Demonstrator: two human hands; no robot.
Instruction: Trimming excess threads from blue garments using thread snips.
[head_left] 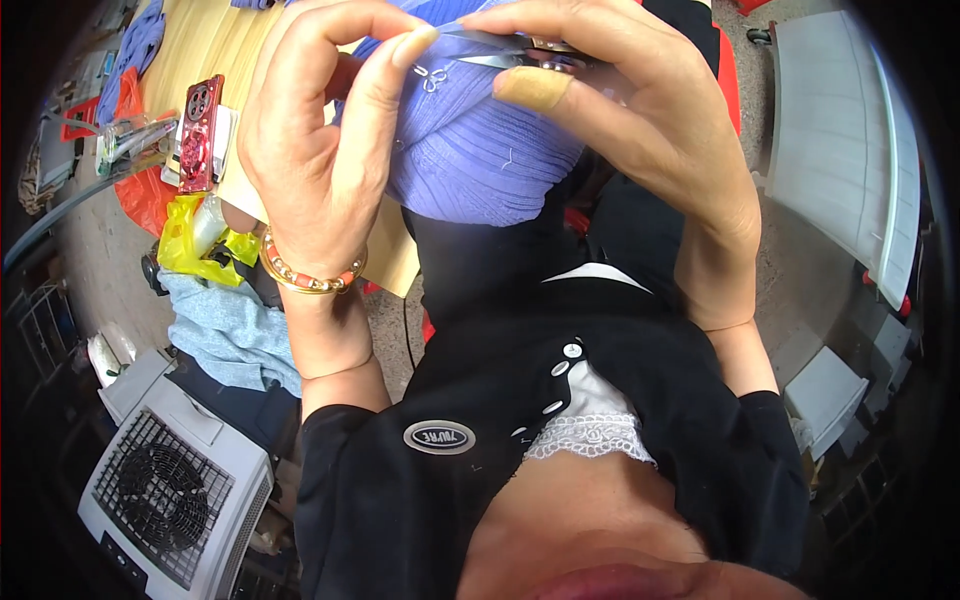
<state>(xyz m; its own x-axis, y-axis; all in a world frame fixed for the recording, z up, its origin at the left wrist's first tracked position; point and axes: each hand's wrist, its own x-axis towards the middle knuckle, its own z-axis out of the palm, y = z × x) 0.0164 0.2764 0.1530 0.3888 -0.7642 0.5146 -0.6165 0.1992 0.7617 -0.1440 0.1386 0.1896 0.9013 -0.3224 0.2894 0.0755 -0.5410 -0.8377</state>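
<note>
Purple ribbed knit fabric [480, 160] lies bunched over my lap, with loose white thread bits [432, 80] on it. My left hand [320, 130] is raised at its left side, thumb and forefinger pinched together. A thin bluish bit shows at those fingertips, too small to name. Small scissors [490, 60] are gripped in my right hand [640, 110], their blades parted and pointing left, close to the left fingertips. A tan bandage [535, 88] wraps the right thumb. The fingers partly cover the scissors' handles.
A light wooden table [200, 40] stands ahead on the left, with a red-cased phone [200, 135] at its edge. Yellow plastic bag [195, 245] and grey-blue cloth [230, 325] are beside me. An air cooler [170, 490] stands lower left, a white panel [845, 150] at right.
</note>
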